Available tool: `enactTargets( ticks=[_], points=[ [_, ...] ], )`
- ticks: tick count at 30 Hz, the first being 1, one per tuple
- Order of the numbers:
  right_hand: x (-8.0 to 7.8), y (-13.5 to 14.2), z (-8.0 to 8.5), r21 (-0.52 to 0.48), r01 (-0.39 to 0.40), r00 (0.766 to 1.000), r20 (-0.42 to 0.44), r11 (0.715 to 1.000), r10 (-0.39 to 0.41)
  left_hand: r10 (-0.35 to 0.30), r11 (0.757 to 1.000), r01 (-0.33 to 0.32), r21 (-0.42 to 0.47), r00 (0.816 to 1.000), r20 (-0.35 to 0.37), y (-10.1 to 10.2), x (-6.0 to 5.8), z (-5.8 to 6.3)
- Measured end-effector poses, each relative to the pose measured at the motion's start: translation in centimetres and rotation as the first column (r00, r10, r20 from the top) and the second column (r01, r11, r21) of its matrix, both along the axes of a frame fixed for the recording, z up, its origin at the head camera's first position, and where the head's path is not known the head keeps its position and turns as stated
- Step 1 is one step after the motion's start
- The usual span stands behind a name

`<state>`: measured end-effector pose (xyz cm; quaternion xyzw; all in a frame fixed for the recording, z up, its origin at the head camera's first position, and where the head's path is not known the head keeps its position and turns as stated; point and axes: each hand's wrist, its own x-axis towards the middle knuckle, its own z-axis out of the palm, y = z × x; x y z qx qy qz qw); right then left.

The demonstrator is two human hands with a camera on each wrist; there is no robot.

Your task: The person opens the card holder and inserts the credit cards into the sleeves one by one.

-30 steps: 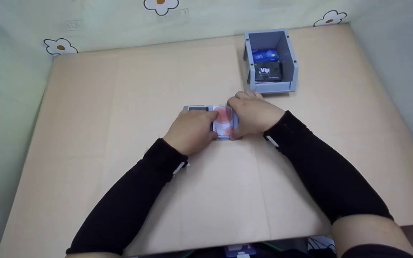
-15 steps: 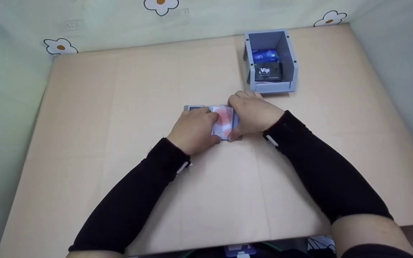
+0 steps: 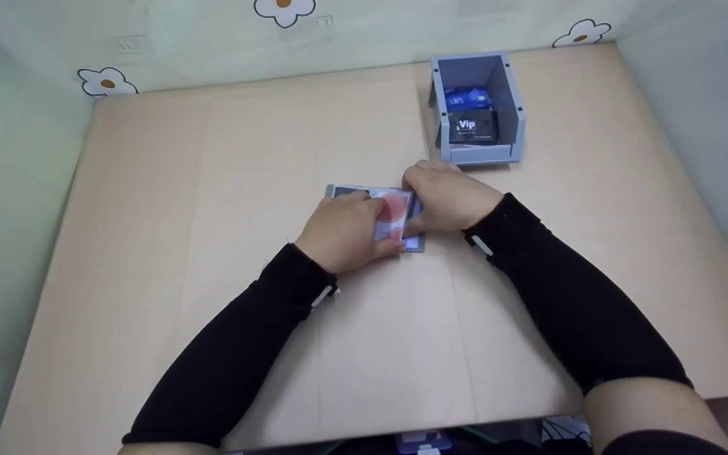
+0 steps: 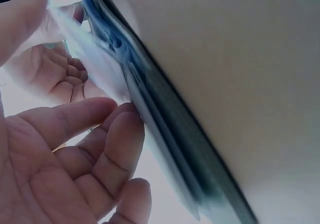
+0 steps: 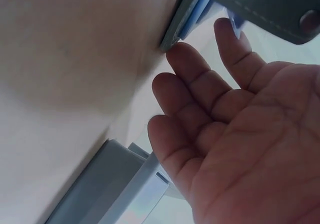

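A grey card holder (image 3: 419, 244) with stitched edges and a snap button lies spread on the table between both hands. On its right side is a white card (image 3: 391, 227) with pink circles. My left hand (image 3: 342, 232) grips this card, index fingertip on its face and thumb stretched along the near edge. My right hand (image 3: 449, 197) holds the right end, thumb at the card's right edge and fingers at the far corner. The left wrist view shows layered sleeves (image 4: 165, 134) edge-on by the left fingers. In the right wrist view a stitched flap (image 5: 270, 14) hangs over the index finger.
A grey open-front bin (image 3: 481, 153) stands just beyond the right hand. It holds a black card box (image 3: 474, 129) marked "Vip" and a blue packet (image 3: 467, 98). Flower-printed curtains (image 3: 212, 44) border the back and sides of the table (image 3: 181, 189).
My left hand has shifted slightly right, its thumb now stretched along the near edge. The right thumb has moved up from the near corner, baring that corner. The card holder has turned slightly.
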<state>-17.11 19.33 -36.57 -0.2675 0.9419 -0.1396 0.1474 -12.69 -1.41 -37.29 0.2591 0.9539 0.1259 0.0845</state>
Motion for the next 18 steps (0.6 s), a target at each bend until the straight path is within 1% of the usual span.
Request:
enactTargets(
  ticks=[3,5,8,12,18],
  points=[
    [-0.1,0.0,0.0,0.001,-0.005,1.000,-0.013,1.000,0.005,0.005,1.000,-0.005,0.011,1.000,-0.006,0.2,0.0,0.0],
    [-0.1,-0.1,0.0,-0.004,-0.006,1.000,-0.027,1.000,0.006,0.010,1.000,-0.010,0.016,1.000,0.003,0.3,0.1,0.1],
    [-0.1,-0.2,0.1,-0.022,0.000,0.999,-0.041,1.000,-0.001,0.032,0.999,-0.033,0.037,0.998,0.049,0.3,0.1,0.2],
    [-0.1,-0.2,0.1,-0.044,0.016,0.999,-0.051,0.999,-0.018,0.072,0.992,-0.084,0.091,0.990,0.125,0.2,0.0,0.5],
    [-0.1,-0.4,0.0,-0.058,0.031,0.999,-0.029,0.998,-0.033,0.097,0.977,-0.129,0.167,0.977,0.188,-0.3,-0.2,1.0]
  ],
)
